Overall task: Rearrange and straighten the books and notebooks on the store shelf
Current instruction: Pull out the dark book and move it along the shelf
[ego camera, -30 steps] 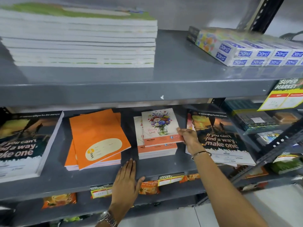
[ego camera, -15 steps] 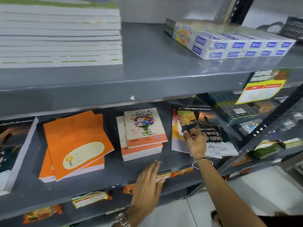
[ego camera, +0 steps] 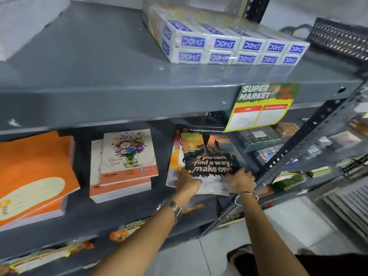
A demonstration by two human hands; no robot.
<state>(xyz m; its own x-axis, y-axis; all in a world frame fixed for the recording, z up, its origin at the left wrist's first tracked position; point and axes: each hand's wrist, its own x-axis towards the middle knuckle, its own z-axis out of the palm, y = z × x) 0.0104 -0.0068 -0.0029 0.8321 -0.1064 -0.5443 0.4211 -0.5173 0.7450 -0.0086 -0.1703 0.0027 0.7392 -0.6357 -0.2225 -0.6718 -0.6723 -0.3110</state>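
A dark notebook (ego camera: 207,152) printed "If you can't find a way, make one" lies on a small skewed pile at the right of the grey middle shelf (ego camera: 119,214). My left hand (ego camera: 186,181) grips the pile's near left corner. My right hand (ego camera: 242,181) grips its near right corner. To the left sits a stack of flower-cover notebooks (ego camera: 127,162) with the top one shifted. Further left is a stack of orange notebooks (ego camera: 33,176), its top one askew.
The upper shelf (ego camera: 99,76) holds a wrapped block of blue-and-white DOMS boxes (ego camera: 225,44). A yellow supermarket price card (ego camera: 260,110) hangs from its edge. A slotted upright (ego camera: 298,148) runs diagonally at right, with packed neighbouring shelves beyond. White floor tiles lie below.
My left hand left the shelf's front edge and moved right onto the dark notebook pile. My right hand slid down to its near right corner. The view swung to the right.
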